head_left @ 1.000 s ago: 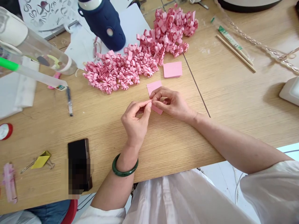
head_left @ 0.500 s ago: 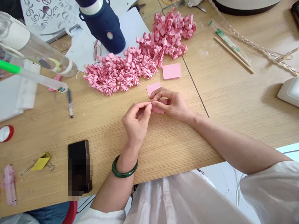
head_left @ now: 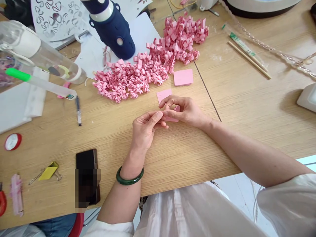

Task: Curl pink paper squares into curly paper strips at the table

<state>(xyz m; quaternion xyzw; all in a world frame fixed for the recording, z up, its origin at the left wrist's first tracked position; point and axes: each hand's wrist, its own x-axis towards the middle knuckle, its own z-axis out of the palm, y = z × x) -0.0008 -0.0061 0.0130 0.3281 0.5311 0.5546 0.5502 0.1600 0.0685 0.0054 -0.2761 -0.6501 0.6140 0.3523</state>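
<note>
My left hand [head_left: 145,131] and my right hand [head_left: 189,111] meet fingertip to fingertip over the wooden table. Each pinches between thumb and forefinger; what lies in the pinch is too small and covered to make out. Below and behind my right fingers are a pink paper piece with slits along one edge [head_left: 164,94] and another pink piece [head_left: 174,119], partly hidden. Just beyond lies a small stack of pink paper rectangles [head_left: 183,77]. A long heap of curled pink paper flowers [head_left: 133,77] stretches across the table behind my hands.
A dark blue bottle [head_left: 116,36] stands behind the heap. Left are a clear bottle [head_left: 53,59], a green-capped tube [head_left: 41,85], a pen [head_left: 78,112], a phone [head_left: 86,161], a binder clip [head_left: 50,171] and a tape roll [head_left: 13,142]. Wooden sticks [head_left: 249,60] and a braided cord [head_left: 261,44] lie right.
My left hand has turned slightly, and its lower fingers now show beneath the pinch. The fingertips of both hands stay together. The whole view has shifted a little.
</note>
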